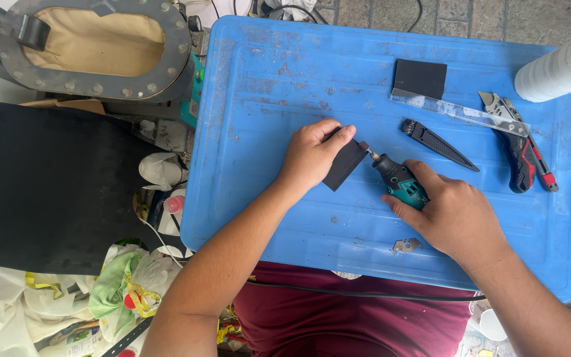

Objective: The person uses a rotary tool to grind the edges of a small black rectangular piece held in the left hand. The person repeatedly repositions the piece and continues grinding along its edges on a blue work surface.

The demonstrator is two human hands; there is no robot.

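Left hand (312, 155) is clamped down on a small black rectangular piece (345, 165), fingers curled over its upper end and thumb along its edge, pinning it flat against the blue plastic lid (266, 79) that serves as the worktop. The piece juts out from under the fingers on a slant, pointing toward the other hand. Right hand (454, 215) is wrapped tight around a teal and black rotary tool (398, 182), thumb along its side, fist closed on the body. The tool's small tip (365, 148) sits right at the upper corner of the black piece, touching or all but touching; the view is too small to settle which.

Beyond the right hand, farther from the person, a black knife sheath (439, 143) lies on a slant, near the knuckles. Past that, a metal ruler (460, 112) lies across the lid with a second black rectangular piece (419, 78) touching its far end. Out past the right hand's fingers, two utility knives (520, 149) with red and black handles lie side by side. A white roll (560, 66) pokes in at the lid's far corner. Just beside the right wrist, close to the body, a small metal blade piece (406, 246) lies on the lid. A black cord (365, 294) runs under both forearms, across the maroon shirt (338, 317).
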